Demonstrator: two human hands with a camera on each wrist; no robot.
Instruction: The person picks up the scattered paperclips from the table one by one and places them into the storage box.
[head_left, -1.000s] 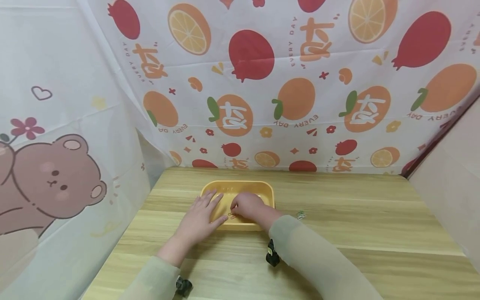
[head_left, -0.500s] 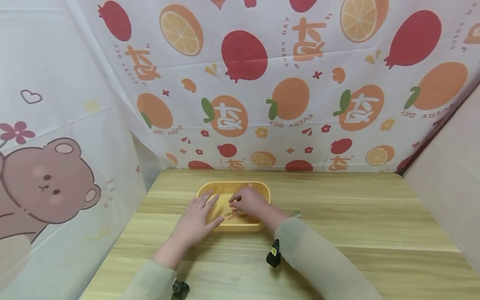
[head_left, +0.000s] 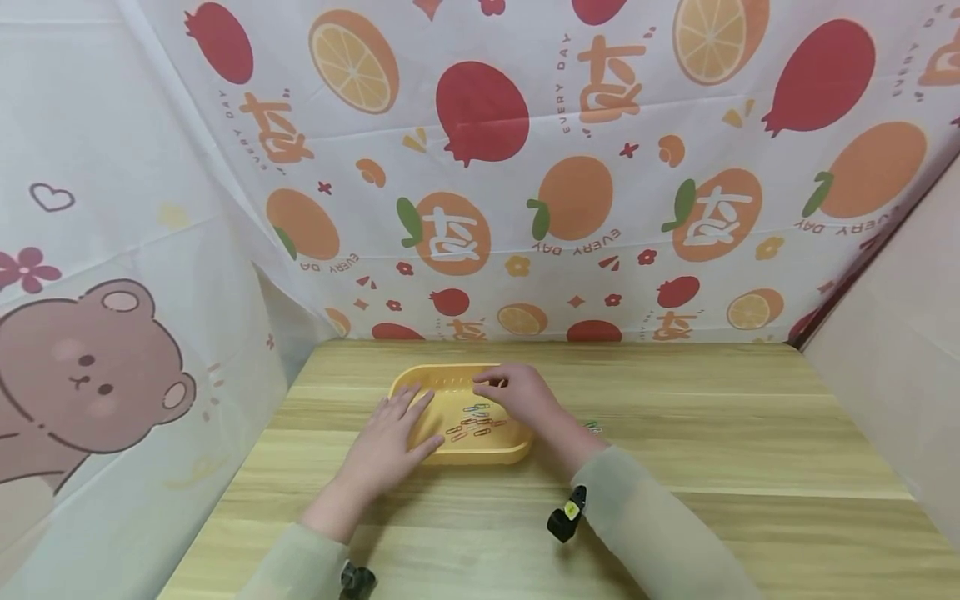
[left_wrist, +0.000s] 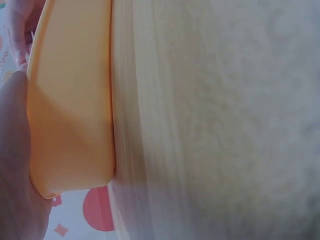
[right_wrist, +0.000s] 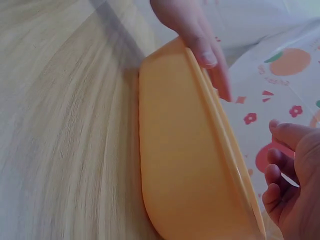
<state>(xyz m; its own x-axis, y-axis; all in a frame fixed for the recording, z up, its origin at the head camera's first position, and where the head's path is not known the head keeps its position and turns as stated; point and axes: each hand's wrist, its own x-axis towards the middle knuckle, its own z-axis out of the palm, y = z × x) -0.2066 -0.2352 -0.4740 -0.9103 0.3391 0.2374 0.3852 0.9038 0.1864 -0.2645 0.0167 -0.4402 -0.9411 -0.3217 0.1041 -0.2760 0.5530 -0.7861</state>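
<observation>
Nearest me, my left hand point(head_left: 390, 437) lies flat with straight fingers on the left rim of the yellow tray point(head_left: 431, 385), which sits on the wooden table point(head_left: 712, 450). Coloured paper clips point(head_left: 474, 421) lie loose inside the tray. Just beyond them my right hand point(head_left: 517, 392) hovers over the right side, fingers loosely curled, grasping nothing I can see. One stray clip point(head_left: 594, 427) rests on the table to the right.

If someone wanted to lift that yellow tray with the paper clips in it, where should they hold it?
Probably by the rim of the two short ends, one hand coming in from each side. The yellow tray is shallow with a turned-out lip, and it sits flat on the table. The left hand already rests on its left edge. Holding both ends should keep it level, so the loose paper clips stay put.
</observation>
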